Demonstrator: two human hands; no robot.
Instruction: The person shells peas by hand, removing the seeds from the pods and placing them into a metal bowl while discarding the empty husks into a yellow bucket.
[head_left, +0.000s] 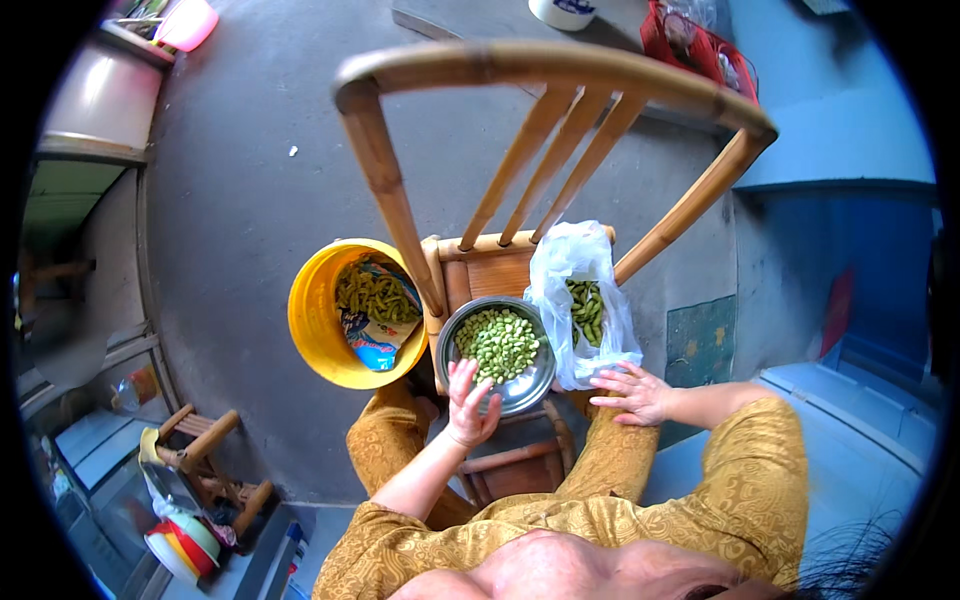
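My left hand (474, 409) is at the near left rim of a round metal bowl (534, 391), its fingers apart and nothing visible between them. Shelled green beans (499, 345) lie heaped in the bowl. On my right knee rests my right hand (636, 395), palm down with fingers spread, just below a thin white plastic bag (562, 262). The bag gapes, showing whole green bean pods (586, 313) inside. Both bowl and bag sit on the seat of a bamboo chair (496, 274). Left of the chair is a yellow bucket (311, 322) containing pods or husks (375, 292) and a printed wrapper (375, 341).
The chair's tall bamboo backrest (555, 64) rises beyond the bowl. A small bamboo stool (202, 450) and stacked plastic basins (184, 544) are at lower left. Farther off are a red basket (697, 49), a white bucket (562, 13) and a pink basin (187, 26).
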